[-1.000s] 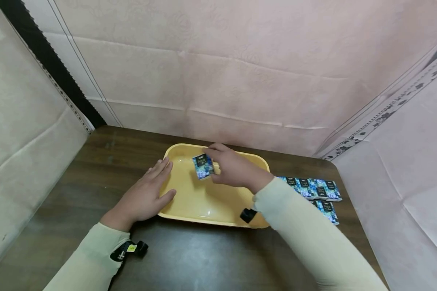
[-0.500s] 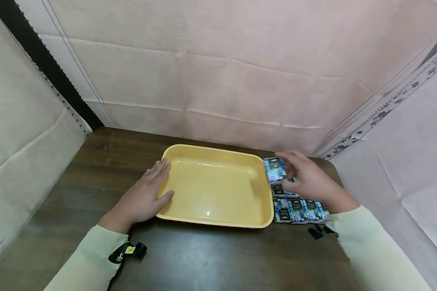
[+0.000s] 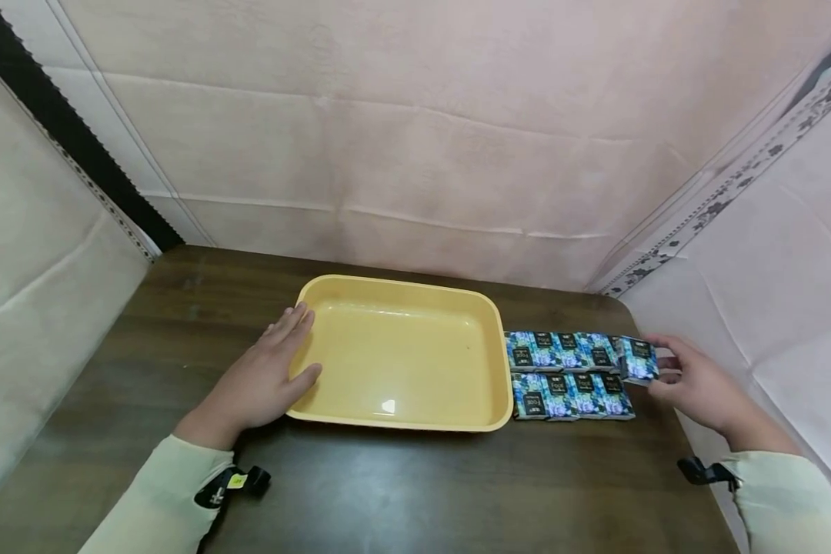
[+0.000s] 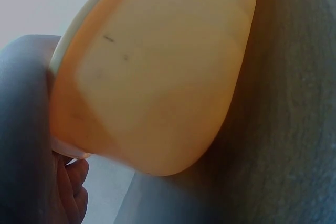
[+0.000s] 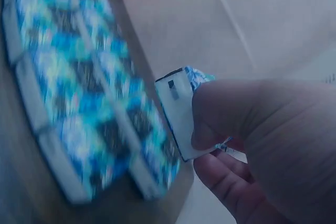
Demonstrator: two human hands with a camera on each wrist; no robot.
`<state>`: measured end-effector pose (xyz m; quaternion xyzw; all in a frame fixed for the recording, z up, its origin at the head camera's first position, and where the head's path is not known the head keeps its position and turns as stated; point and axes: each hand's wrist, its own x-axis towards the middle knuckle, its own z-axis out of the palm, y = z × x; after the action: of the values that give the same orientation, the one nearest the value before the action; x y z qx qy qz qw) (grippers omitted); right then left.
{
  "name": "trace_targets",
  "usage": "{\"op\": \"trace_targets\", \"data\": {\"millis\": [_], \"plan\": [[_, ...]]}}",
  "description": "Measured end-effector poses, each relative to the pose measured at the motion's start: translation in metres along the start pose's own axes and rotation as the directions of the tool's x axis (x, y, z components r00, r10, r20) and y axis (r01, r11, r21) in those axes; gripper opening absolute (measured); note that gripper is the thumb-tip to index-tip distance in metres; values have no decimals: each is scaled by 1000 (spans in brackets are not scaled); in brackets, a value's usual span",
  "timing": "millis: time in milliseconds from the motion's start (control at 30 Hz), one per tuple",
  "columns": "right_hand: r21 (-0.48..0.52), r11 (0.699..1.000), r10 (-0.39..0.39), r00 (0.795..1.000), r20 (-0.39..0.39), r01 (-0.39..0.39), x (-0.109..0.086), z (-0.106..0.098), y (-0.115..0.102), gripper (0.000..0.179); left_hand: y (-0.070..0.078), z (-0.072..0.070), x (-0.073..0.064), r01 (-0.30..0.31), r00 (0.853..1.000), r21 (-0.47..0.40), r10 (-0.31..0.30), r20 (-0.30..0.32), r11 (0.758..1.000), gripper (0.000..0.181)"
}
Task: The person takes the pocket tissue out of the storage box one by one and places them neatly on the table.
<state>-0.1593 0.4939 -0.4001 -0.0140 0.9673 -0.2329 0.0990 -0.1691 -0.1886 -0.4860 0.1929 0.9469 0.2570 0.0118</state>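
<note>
A small blue floral box (image 3: 639, 360) with a dark label is pinched between the thumb and fingers of my right hand (image 3: 713, 392), at the right end of the back row of matching boxes. In the right wrist view the white side of this held box (image 5: 177, 116) faces the camera, apart from the rows. My left hand (image 3: 256, 377) rests on the left rim of a yellow plastic tray (image 3: 402, 362), fingers straight. The left wrist view shows the tray's outer wall (image 4: 168, 77) close up, and a few fingers (image 4: 76, 182) by its rim.
Several matching boxes stand in a back row (image 3: 561, 350) and a front row (image 3: 571, 396), right beside the tray. All rest on a dark wooden table (image 3: 402, 492). Pale cloth (image 3: 415, 154) hangs behind the table and at both sides.
My right hand has moved with a box from over the tray to the right, past the tray's edge, to the right end of the back row. The left hand stays on the tray rim.
</note>
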Motion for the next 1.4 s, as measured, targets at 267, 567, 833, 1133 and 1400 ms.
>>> {"op": "trace_targets", "data": {"millis": [267, 567, 833, 1133, 1400], "plan": [[-40, 995, 95, 995, 43, -93, -7, 12, 46, 87, 0, -3, -3, 4, 1000, -7, -4, 1, 1000, 86], [-67, 993, 106, 992, 70, -101, -11, 32, 65, 86, 3, -2, -2, 5, 1000, -17, -5, 8, 1000, 87], [-64, 991, 120, 990, 75, -116, -1, 46, 59, 89, 3, -8, -7, 24, 1000, -4, -24, 19, 1000, 90], [-80, 989, 130, 990, 62, -125, -1, 52, 50, 99, 5, -19, -14, 39, 999, 10, -39, 22, 999, 93], [-164, 986, 29, 1000, -13, -31, -20, 41, 41, 99, 9, -18, -16, 16, 1000, 54, -15, -5, 998, 93]]}}
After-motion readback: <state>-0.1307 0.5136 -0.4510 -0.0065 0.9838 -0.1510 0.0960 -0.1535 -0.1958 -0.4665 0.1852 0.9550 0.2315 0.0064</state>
